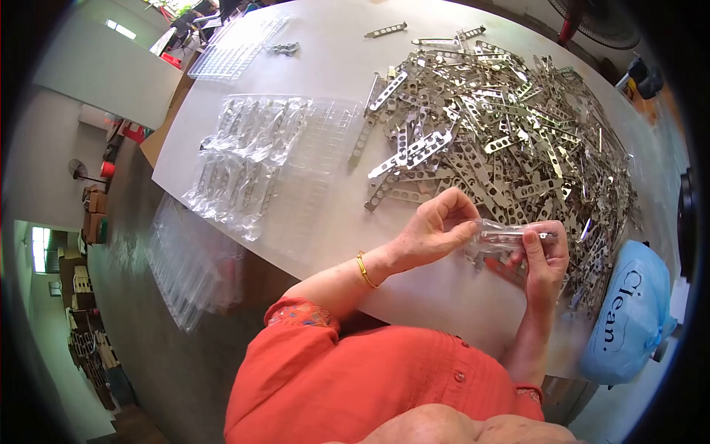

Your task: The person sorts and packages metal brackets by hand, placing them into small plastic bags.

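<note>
White tabletop (310, 59) w/ metal bracket pile (503, 126), bagged brackets (244, 155) on clear tray (318, 170), your left hand (433, 233) & right hand (546, 259) both pinching clear bag (499, 238) w/ bracket inside.

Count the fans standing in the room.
2. One dark fan stands past the table's far edge, top right, partly cropped. One small pedestal fan stands on the floor at far left. Others may be hidden.

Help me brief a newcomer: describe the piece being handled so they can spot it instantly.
Start from the big heap of metal brackets on the white table. Just in front of it, the left hand and right hand hold one bracket in a clear plastic sleeve, the only piece lifted off the table.
</note>
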Available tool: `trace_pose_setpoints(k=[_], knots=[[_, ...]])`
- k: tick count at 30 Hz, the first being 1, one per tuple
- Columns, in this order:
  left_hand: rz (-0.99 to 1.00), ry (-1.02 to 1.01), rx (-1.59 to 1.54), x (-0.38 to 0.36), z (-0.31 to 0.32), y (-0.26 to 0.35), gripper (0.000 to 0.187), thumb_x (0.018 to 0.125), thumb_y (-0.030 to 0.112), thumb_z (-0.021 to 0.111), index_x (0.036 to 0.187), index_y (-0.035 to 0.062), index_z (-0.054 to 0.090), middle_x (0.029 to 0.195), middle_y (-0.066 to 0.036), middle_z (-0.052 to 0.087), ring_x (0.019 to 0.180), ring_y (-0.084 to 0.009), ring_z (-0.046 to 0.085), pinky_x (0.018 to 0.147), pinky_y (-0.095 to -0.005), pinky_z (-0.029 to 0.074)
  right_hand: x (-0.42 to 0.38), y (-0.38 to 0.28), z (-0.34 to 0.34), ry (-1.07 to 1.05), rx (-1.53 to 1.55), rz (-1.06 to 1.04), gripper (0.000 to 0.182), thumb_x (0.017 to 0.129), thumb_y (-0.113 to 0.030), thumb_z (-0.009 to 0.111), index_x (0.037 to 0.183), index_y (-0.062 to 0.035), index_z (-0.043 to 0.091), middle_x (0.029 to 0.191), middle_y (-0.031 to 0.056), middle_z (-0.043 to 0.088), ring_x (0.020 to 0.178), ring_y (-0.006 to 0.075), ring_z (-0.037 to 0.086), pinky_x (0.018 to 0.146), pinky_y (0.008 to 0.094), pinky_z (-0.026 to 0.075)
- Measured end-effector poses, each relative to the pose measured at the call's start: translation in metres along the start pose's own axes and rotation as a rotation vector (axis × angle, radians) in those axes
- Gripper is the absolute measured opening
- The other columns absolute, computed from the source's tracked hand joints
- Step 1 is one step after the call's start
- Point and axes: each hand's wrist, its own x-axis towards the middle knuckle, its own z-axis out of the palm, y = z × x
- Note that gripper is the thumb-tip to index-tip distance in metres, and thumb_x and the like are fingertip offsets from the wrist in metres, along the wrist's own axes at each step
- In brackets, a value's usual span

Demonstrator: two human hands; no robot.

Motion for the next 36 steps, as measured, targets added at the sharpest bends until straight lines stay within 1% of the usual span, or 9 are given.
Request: trace_pose_setpoints(k=[6, 10, 17, 22, 26, 27, 28, 31, 36], knots=[[0.342, 0.003, 0.453, 0.001, 0.007, 0.006, 0.024, 0.087, 0.007, 0.071, 0.108, 0.0001, 0.062, 0.099, -0.007, 0.066, 0.090, -0.0158, 0.064, 0.083, -0.0334, 0.052, -0.006, 0.001, 0.006, -0.071, -0.132, -0.044, 0.013, 0.099, -0.014, 0.064, 0.102, -0.0043, 0.055, 0.087, 0.0053, 0.063, 0.064, 0.0097, 0.059, 0.055, 0.0244, 0.052], [0.335, -0.072, 0.653, -0.003, 0.014, 0.014, 0.012, 0.086, 0.009, 0.072, 0.096, 0.0053, 0.066, 0.084, -0.008, 0.068, 0.081, -0.0261, 0.065, 0.075, -0.0373, 0.050, -0.010, -0.002, 0.010, -0.148, -0.117, -0.049, 0.011, 0.099, -0.010, 0.064, 0.102, -0.0036, 0.055, 0.091, 0.0058, 0.062, 0.065, 0.0099, 0.060, 0.056, 0.0237, 0.050], [0.402, -0.151, 0.957, -0.012, 0.008, 0.027, 0.010, 0.084, 0.008, 0.072, 0.091, 0.0069, 0.065, 0.080, -0.009, 0.066, 0.080, -0.0295, 0.064, 0.076, -0.0409, 0.048, -0.014, 0.010, 0.016, -0.261, -0.083, -0.124, 0.015, 0.097, -0.006, 0.065, 0.106, -0.0014, 0.054, 0.097, 0.0085, 0.060, 0.069, 0.0100, 0.061, 0.060, 0.0221, 0.049], [0.427, 0.214, 1.115, -0.045, -0.028, 0.050, 0.012, 0.082, 0.003, 0.075, 0.093, 0.0039, 0.070, 0.088, -0.012, 0.072, 0.083, -0.0292, 0.068, 0.076, -0.0373, 0.052, -0.015, 0.001, 0.013, -0.255, -0.060, -0.103, 0.028, 0.097, -0.006, 0.065, 0.121, -0.0003, 0.052, 0.097, 0.0066, 0.060, 0.078, 0.0093, 0.061, 0.068, 0.0222, 0.051], [0.248, 0.729, 1.243, -0.088, -0.084, 0.078, 0.010, 0.087, -0.001, 0.070, 0.097, -0.0015, 0.072, 0.092, -0.010, 0.073, 0.086, -0.0153, 0.068, 0.077, -0.0283, 0.053, -0.014, 0.003, 0.012, -0.223, -0.037, -0.096, 0.027, 0.098, -0.007, 0.064, 0.122, -0.0010, 0.053, 0.093, 0.0050, 0.061, 0.078, 0.0089, 0.061, 0.067, 0.0224, 0.051], [0.258, 0.816, 1.320, -0.097, -0.094, 0.085, 0.010, 0.087, 0.000, 0.070, 0.097, -0.0019, 0.072, 0.092, -0.010, 0.072, 0.085, -0.0158, 0.068, 0.078, -0.0285, 0.053, -0.014, 0.004, 0.012, -0.232, -0.034, -0.094, 0.027, 0.098, -0.007, 0.063, 0.122, -0.0012, 0.053, 0.091, 0.0045, 0.061, 0.077, 0.0088, 0.061, 0.067, 0.0224, 0.051], [0.280, 0.895, 1.372, -0.105, -0.107, 0.089, 0.007, 0.084, 0.002, 0.071, 0.090, 0.0009, 0.071, 0.087, -0.012, 0.069, 0.083, -0.0270, 0.066, 0.076, -0.0368, 0.051, -0.015, 0.004, 0.012, -0.228, -0.028, -0.094, 0.027, 0.098, -0.007, 0.063, 0.122, -0.0012, 0.053, 0.091, 0.0045, 0.061, 0.077, 0.0088, 0.061, 0.067, 0.0224, 0.051], [0.098, 1.035, 1.494, -0.124, -0.129, 0.088, 0.005, 0.084, 0.005, 0.070, 0.087, 0.0003, 0.070, 0.084, -0.012, 0.068, 0.082, -0.0279, 0.065, 0.076, -0.0375, 0.050, -0.015, 0.004, 0.013, -0.256, -0.045, -0.086, 0.025, 0.098, -0.005, 0.062, 0.121, -0.0017, 0.053, 0.089, 0.0042, 0.062, 0.076, 0.0087, 0.060, 0.066, 0.0222, 0.051], [-0.035, 1.030, 1.471, -0.140, -0.155, 0.068, 0.008, 0.085, 0.009, 0.069, 0.085, 0.0005, 0.070, 0.083, -0.014, 0.068, 0.077, -0.0311, 0.065, 0.073, -0.0412, 0.051, -0.014, 0.005, 0.014, -0.243, -0.015, -0.052, 0.023, 0.099, -0.005, 0.061, 0.121, -0.0028, 0.054, 0.087, 0.0040, 0.062, 0.074, 0.0086, 0.059, 0.066, 0.0223, 0.051]])
